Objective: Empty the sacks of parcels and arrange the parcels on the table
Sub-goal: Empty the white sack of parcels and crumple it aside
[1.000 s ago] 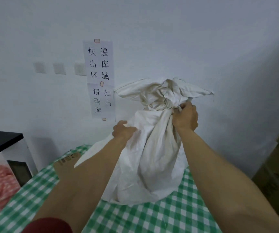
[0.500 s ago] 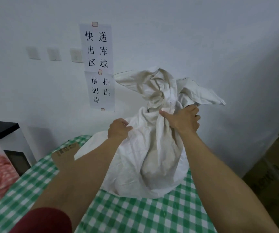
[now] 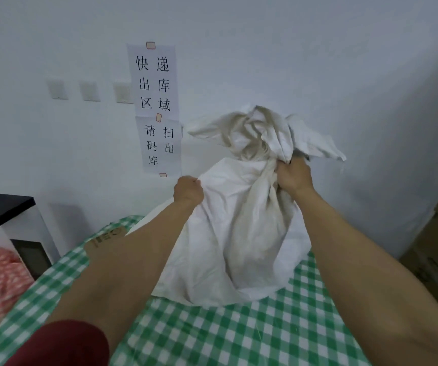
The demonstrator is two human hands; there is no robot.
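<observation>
Head: left hand (image 3: 188, 190), right hand (image 3: 294, 175), seemingly fists, on sack (image 3: 235, 233)

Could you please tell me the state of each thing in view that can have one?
White sack: upright on the table, neck bunched, not yet emptied.
Left hand: grips the sack's side cloth.
Right hand: grips the sack's bunched neck.
Cardboard parcel: lying on the table, partly hidden.

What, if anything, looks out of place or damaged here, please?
Nothing stands out. The white sack stands on the checked table, its bunched neck gripped by the right hand, the left hand holding its side; nothing has spilled.
</observation>
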